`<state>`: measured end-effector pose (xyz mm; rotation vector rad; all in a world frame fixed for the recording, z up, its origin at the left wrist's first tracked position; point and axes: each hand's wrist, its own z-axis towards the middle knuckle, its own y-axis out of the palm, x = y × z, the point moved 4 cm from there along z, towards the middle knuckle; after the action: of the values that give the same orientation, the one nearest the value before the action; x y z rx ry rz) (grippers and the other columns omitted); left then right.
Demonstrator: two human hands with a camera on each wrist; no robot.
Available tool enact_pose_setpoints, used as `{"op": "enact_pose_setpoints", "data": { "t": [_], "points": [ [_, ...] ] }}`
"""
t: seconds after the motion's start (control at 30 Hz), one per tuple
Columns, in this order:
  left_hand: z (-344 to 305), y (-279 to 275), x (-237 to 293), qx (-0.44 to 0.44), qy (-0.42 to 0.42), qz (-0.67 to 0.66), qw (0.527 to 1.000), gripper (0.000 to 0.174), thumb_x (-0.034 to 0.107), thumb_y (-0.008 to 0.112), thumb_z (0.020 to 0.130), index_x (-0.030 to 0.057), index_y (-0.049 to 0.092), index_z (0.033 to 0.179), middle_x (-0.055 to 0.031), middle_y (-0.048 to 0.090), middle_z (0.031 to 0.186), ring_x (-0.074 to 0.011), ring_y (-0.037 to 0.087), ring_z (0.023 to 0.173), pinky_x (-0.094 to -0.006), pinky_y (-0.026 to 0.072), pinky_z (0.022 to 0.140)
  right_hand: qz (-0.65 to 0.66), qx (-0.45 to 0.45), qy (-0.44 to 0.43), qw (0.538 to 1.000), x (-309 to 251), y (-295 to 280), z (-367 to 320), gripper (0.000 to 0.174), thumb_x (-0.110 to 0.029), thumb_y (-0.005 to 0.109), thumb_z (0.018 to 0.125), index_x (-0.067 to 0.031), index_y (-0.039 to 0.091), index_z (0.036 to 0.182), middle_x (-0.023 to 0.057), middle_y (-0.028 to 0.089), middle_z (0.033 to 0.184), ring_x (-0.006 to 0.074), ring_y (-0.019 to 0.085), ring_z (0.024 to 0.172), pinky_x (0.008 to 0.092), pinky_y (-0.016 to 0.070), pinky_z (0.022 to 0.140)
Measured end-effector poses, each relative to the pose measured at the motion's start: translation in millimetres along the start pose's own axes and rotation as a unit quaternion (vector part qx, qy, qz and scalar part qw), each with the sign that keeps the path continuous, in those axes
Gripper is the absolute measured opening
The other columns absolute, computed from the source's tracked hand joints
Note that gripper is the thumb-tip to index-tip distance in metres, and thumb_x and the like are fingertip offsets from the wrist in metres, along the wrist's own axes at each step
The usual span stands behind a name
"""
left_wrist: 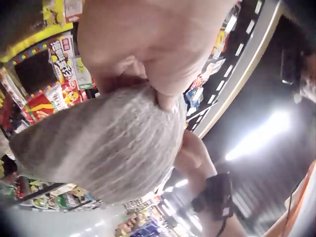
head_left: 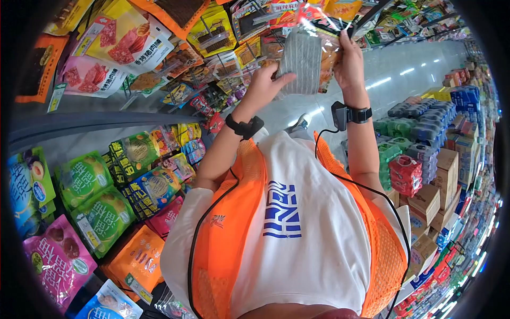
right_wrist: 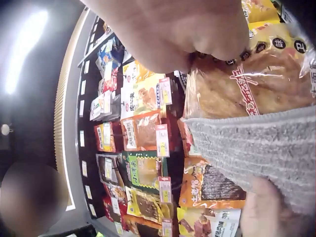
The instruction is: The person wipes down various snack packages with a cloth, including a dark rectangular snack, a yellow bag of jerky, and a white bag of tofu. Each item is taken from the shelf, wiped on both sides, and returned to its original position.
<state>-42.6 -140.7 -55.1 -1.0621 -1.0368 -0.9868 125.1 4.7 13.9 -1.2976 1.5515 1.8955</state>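
A grey ribbed cloth (head_left: 302, 61) lies against a clear snack packet (right_wrist: 247, 89) with a brownish filling and a yellow printed top. My left hand (head_left: 264, 87) grips the cloth at its near left side, the thumb across its face. In the left wrist view the cloth (left_wrist: 108, 143) drapes below the left hand (left_wrist: 148, 49) and hides its fingers. My right hand (head_left: 350, 64) holds the packet by its upper right edge. Seen from the right wrist, the cloth (right_wrist: 252, 143) covers the packet's lower part, with the left thumb (right_wrist: 266, 207) on the cloth.
Hanging snack bags (head_left: 127, 42) with price tags fill the rack ahead and to the left. Green pouches (head_left: 85, 175) stand on a lower left shelf. At the right are wrapped bottle packs (head_left: 419, 122) and cardboard boxes (head_left: 425, 202). A shiny floor (head_left: 393, 69) runs between.
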Motion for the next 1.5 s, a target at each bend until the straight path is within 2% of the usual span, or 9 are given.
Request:
{"op": "enact_pose_setpoints", "data": {
  "t": [0.13,0.37,0.53,0.63,0.8,0.93,1.13,1.33,1.5],
  "points": [
    [23,0,-2,0.074,0.032,-0.047,0.996,0.038,0.033,0.071,0.095,-0.0034,0.066,0.104,-0.0115,0.07,0.083,-0.0149,0.063,0.075,-0.0326,0.051,0.071,-0.108,0.008,0.002,0.994,23,-3,-4,0.027,-0.031,0.053,0.106,-0.0062,0.063,0.101,-0.0056,0.061,0.08,0.0017,0.049,0.058,0.0194,0.038,0.052],
    [37,-16,13,0.169,0.093,-0.075,0.978,0.033,0.029,0.064,0.101,-0.0034,0.066,0.106,-0.0053,0.07,0.084,-0.0096,0.057,0.073,-0.0282,0.0478,0.067,-0.168,-0.025,-0.043,0.985,25,0,-7,0.03,-0.031,0.054,0.106,-0.0032,0.064,0.103,0.0016,0.069,0.097,0.0073,0.063,0.086,0.0249,0.05,0.077],
    [29,-25,42,0.254,0.097,-0.123,0.955,0.034,0.031,0.061,0.103,-0.0016,0.065,0.094,0.0082,0.048,0.068,-0.0045,0.039,0.062,-0.0252,0.0333,0.055,-0.28,-0.012,-0.097,0.955,13,9,-17,0.034,-0.033,0.053,0.107,-0.0028,0.064,0.094,-0.0065,0.055,0.08,0.0036,0.047,0.072,0.0229,0.038,0.063],
    [33,-36,55,0.247,0.112,0.005,0.962,0.029,0.026,0.062,0.102,-0.0015,0.07,0.106,-0.0071,0.069,0.083,-0.0099,0.055,0.071,-0.0278,0.0467,0.066,-0.361,-0.028,-0.117,0.925,13,12,-21,0.037,-0.033,0.054,0.106,-0.0008,0.062,0.089,-0.0078,0.046,0.072,0.0039,0.039,0.067,0.0239,0.0334,0.058],
    [46,-55,86,0.244,0.21,0.116,0.94,0.024,0.022,0.072,0.094,0.0007,0.072,0.104,-0.0169,0.073,0.084,-0.0255,0.07,0.07,-0.0323,0.0515,0.065,-0.396,-0.047,-0.114,0.91,5,16,-22,0.038,-0.032,0.055,0.106,0.002,0.062,0.093,-0.0054,0.046,0.068,0.0044,0.041,0.065,0.0251,0.0358,0.057],
    [58,-72,86,0.175,0.192,0.138,0.956,0.031,0.027,0.074,0.092,-0.0016,0.072,0.105,-0.0152,0.075,0.09,-0.0192,0.068,0.072,-0.032,0.0526,0.071,-0.447,-0.073,-0.112,0.885,-4,17,-19,0.035,-0.029,0.056,0.105,0.0039,0.064,0.098,-0.0007,0.054,0.067,0.0063,0.047,0.064,0.0267,0.041,0.059],
    [62,-39,104,0.039,0.25,0.226,0.941,0.036,0.02,0.082,0.082,-0.0031,0.071,0.107,-0.0174,0.075,0.096,-0.0237,0.072,0.079,-0.0316,0.0545,0.074,-0.484,-0.182,-0.12,0.847,1,38,-17,0.031,-0.024,0.056,0.104,0.0053,0.065,0.102,0.0095,0.066,0.074,0.0096,0.058,0.069,0.0319,0.0493,0.064],
    [65,-46,79,0.052,0.194,0.064,0.978,0.032,0.017,0.083,0.083,0.0009,0.074,0.108,-0.0075,0.077,0.099,-0.011,0.068,0.083,-0.0271,0.0538,0.076,-0.399,-0.227,-0.052,0.887,-1,32,-20,0.028,-0.023,0.063,0.101,0.0043,0.066,0.105,0.0012,0.069,0.083,0.008,0.062,0.076,0.0278,0.0524,0.071],
    [52,-70,59,0.189,0.121,-0.067,0.972,0.028,0.016,0.082,0.086,-0.0002,0.074,0.108,-0.0017,0.073,0.097,-0.0088,0.063,0.085,-0.0237,0.0493,0.079,-0.298,-0.201,0.018,0.933,8,-23,-4,0.023,-0.013,0.073,0.093,0.0014,0.067,0.11,-0.0014,0.07,0.099,0.0055,0.062,0.088,0.0241,0.0506,0.078]
  ]
}}
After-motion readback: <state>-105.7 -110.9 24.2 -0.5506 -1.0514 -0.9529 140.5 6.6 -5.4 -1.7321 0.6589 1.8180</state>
